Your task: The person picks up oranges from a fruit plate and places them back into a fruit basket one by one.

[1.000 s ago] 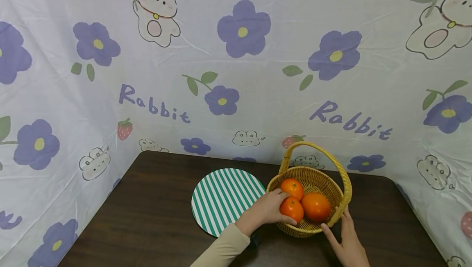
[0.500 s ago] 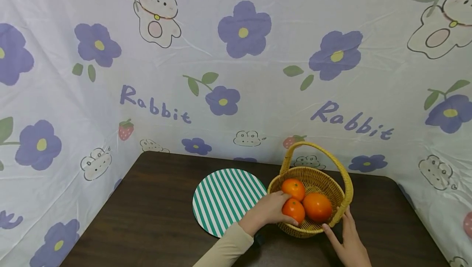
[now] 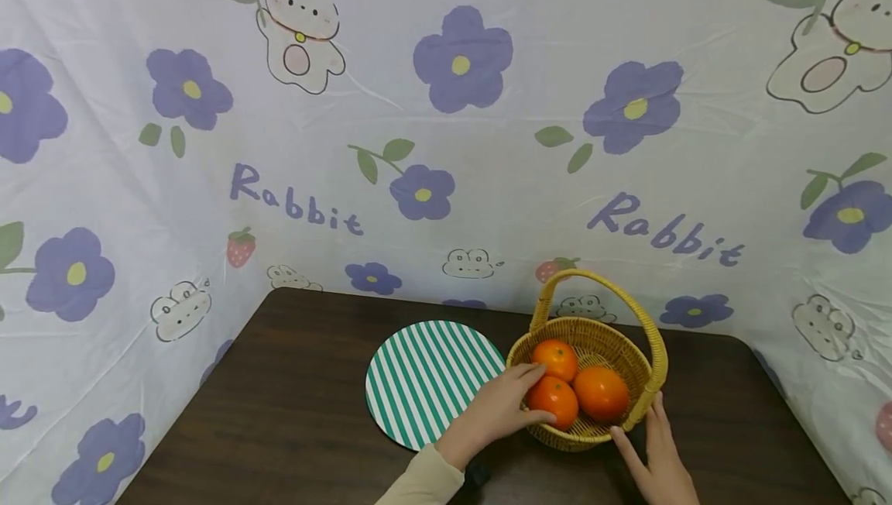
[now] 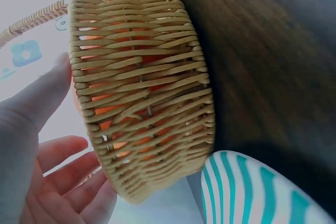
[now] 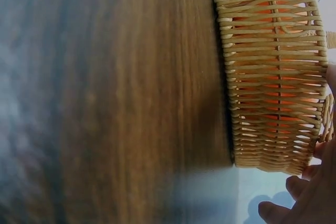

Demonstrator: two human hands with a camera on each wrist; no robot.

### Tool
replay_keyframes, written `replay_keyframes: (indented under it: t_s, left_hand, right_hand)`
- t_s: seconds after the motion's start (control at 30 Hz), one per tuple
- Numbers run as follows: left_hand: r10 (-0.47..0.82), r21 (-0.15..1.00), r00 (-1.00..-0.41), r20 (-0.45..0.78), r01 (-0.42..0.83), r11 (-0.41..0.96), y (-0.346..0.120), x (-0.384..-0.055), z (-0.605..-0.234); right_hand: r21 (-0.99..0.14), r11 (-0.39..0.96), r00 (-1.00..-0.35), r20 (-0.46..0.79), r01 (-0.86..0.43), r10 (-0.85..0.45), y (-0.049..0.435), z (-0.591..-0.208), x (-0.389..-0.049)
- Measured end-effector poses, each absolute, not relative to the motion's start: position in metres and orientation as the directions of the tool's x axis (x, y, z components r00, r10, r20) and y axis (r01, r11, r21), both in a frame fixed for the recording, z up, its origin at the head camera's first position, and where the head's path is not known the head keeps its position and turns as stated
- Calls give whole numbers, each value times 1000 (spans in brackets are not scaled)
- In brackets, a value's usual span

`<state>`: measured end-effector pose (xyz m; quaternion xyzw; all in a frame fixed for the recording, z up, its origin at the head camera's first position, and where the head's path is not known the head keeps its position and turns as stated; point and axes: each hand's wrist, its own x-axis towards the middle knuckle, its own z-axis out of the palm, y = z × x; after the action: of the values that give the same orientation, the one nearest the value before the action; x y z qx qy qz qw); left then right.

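Observation:
A yellow wicker basket (image 3: 580,439) with a tall handle stands on the table and bears three orange fruits. Two look like mandarins, a rear one (image 3: 555,359) and a front one (image 3: 553,403); the third is a larger, smooth orange fruit (image 3: 602,394). My left hand (image 3: 498,410) is over the left rim, its fingers and thumb spread either side of the front mandarin. The left wrist view shows those fingers (image 4: 79,182) loose beyond the weave. My right hand (image 3: 660,458) touches the basket's right side, thumb near the front rim and fingers along the outer wall.
A round mat (image 3: 433,381) with green and white stripes lies left of the basket, partly behind my left arm. The dark wood table (image 3: 300,396) stretches to the left. A printed rabbit-and-flower cloth (image 3: 488,164) hangs behind. A small black object (image 3: 477,475) shows beneath my left wrist.
My left hand has drawn back slightly to the left, and its fingers cover less of the front mandarin. That mandarin sits a little further left. The right hand and basket look nearly still.

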<state>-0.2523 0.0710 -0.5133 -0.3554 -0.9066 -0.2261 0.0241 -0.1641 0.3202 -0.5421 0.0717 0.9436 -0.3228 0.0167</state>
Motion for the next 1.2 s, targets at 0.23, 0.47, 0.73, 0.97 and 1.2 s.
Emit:
replay_keyframes:
  t_s: [0.23, 0.47, 0.73, 0.97, 1.2]
  left_hand:
    - [615, 389, -747, 254, 661, 642, 59, -247, -523]
    - [624, 384, -720, 303, 692, 612, 49, -241, -529]
    - [641, 380, -715, 281, 696, 609, 41, -236, -532]
    - [652, 372, -705, 280, 706, 603, 34, -234, -535]
    - [673, 328, -672, 309, 739, 588, 27, -232, -541]
  right_hand:
    - [-604, 776, -983, -120, 182, 138, 317, -539, -157]
    - [-599, 788, -989, -47, 141, 141, 313, -542, -153]
    - [-598, 788, -985, -22, 148, 169, 307, -545, -148]
    - [-600, 793, -986, 38, 108, 163, 299, -547, -140]
    - [-565, 818, -977, 92, 107, 191, 285, -544, -133]
